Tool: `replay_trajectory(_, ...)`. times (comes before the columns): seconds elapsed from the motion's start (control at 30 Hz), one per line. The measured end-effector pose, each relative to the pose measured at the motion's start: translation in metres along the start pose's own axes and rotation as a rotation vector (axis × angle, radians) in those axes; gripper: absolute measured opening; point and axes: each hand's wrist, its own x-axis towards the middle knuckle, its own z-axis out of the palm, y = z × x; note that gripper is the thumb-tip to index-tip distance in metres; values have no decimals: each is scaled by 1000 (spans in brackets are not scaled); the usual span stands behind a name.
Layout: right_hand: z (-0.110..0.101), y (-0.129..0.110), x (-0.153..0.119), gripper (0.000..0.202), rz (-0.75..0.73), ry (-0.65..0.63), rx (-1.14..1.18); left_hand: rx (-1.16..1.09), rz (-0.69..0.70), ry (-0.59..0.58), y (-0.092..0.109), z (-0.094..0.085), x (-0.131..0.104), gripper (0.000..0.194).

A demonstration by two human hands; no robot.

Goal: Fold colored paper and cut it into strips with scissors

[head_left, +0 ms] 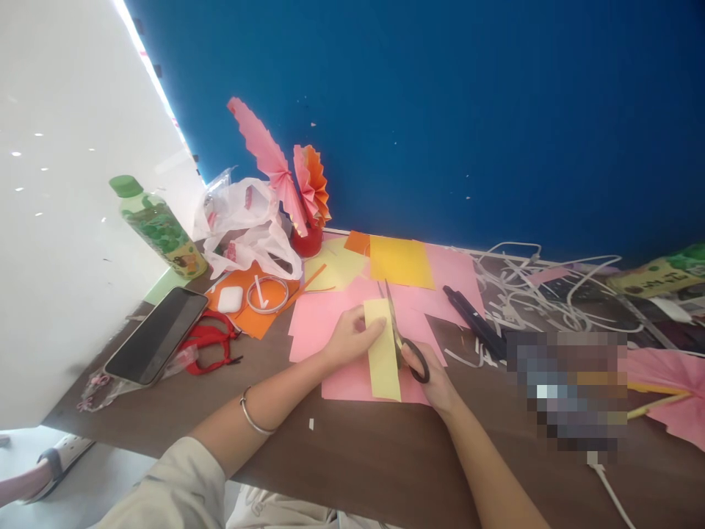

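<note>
My left hand (352,334) pinches a pale yellow strip of paper (384,367) by its left side, thumb on top. In my right hand (432,378) is a pair of scissors (416,358) with black handles. The blades are parted a little and point away from me, along the right edge of the strip. Whether they touch the paper I cannot tell. Beneath both hands lie pink paper sheets (308,330), with a bright yellow sheet (402,261) behind them.
A phone (157,334), red strap (212,360) and green-capped bottle (159,228) are at left. Plastic bags (247,213) and folded pink paper fans (269,154) stand at the back. White cables (551,294), a black stick-like tool (474,319) and a blurred-out object (567,389) lie right.
</note>
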Motion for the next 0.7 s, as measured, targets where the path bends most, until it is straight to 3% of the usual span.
replay_trajectory(0.7,2,-1,2,46,21,35,-11,-19,-21,16,1,0,1,20)
